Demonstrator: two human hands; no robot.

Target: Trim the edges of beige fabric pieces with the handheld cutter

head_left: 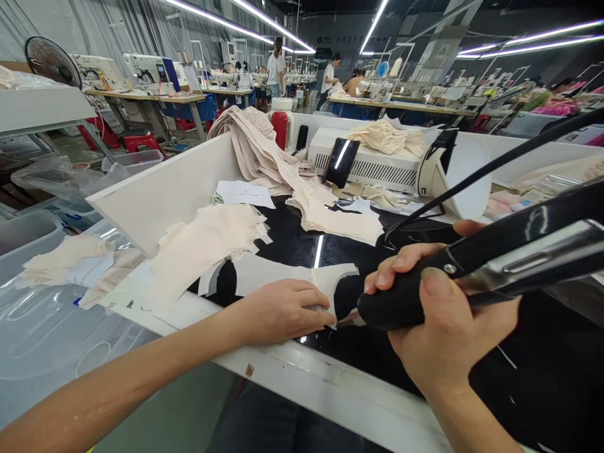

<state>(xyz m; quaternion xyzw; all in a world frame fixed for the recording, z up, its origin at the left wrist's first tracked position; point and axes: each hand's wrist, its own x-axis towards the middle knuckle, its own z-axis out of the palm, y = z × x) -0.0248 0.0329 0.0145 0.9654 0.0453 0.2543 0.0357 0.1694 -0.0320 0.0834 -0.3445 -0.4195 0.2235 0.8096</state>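
Note:
My left hand [287, 311] rests at the front of the black tabletop, its fingers bent and together on the corner of a cream fabric piece [278, 277]. Its thumb is mostly hidden. In my right hand [443, 321] is a thick black hand-held tool [391, 308] with a shiny metal lever along its side. The tool's small metal tip points left and meets the fabric's edge close beside my left fingertips. The fabric piece lies flat, with a curved cut-out at its right end. A white layer shows along its left edge.
Left of the work stands a stack of cream pieces [207, 242]. Behind lie long beige strips [264, 157], a phone [342, 160] on a white vented box [387, 170], and a round white lamp [465, 179]. A black cable [495, 151] crosses at right. White boards [174, 189] border the table.

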